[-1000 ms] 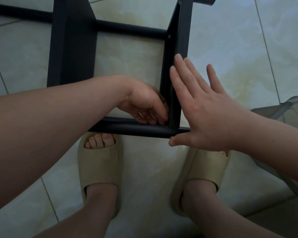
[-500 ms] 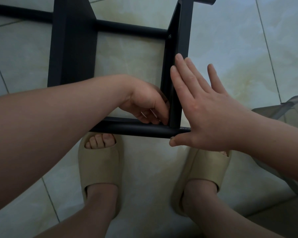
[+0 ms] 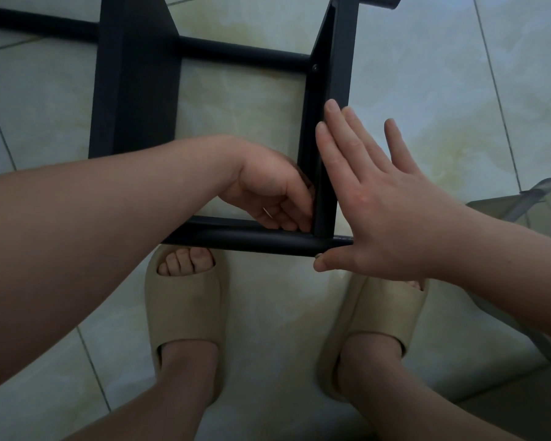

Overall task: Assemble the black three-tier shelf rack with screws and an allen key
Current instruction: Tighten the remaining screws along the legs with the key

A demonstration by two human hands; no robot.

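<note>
Feet: two beige foam sandals (image 3: 185, 307) at 6 o'clock; smooth, rounded, open-toed; L one's toes point to 12, just short of the near tube; R one partly hidden by the R hand.
Near tube (image 3: 252, 241): round, matt black, lies 9-to-3 across the middle; nearest bar of the rack (image 3: 140, 128), which lies on the floor from centre up to 12.
L hand (image 3: 268, 192): forearm comes in from 9; fingers curled tight into the inner corner where post meets near tube; fingertips touch the post; can't tell if they pinch anything, since the corner is dark and knuckles cover it.
R hand (image 3: 388, 218): comes in from 4; flat, fingers straight and a bit spread, pointing to 11; two fingers lie against the post's outer face; thumb lies along the near tube's end; holds nothing.
Post (image 3: 337, 58): flat-sided black bar, sharp edges; runs from the corner up to 12.
Screw head (image 3: 315, 67): small, round, dark; on the post's inner face where the far tube joins.
Far tube (image 3: 242, 55): round, black, approx. parallel to the near one.
Panel (image 3: 134, 58): wide flat black board at 11, matt.
Floor (image 3: 442, 90): glossy pale tiles, cream-green marbling, thin dark grout lines.
3 o'clock edge: grey see-through plastic piece (image 3: 547, 198), cut off by the frame.
</note>
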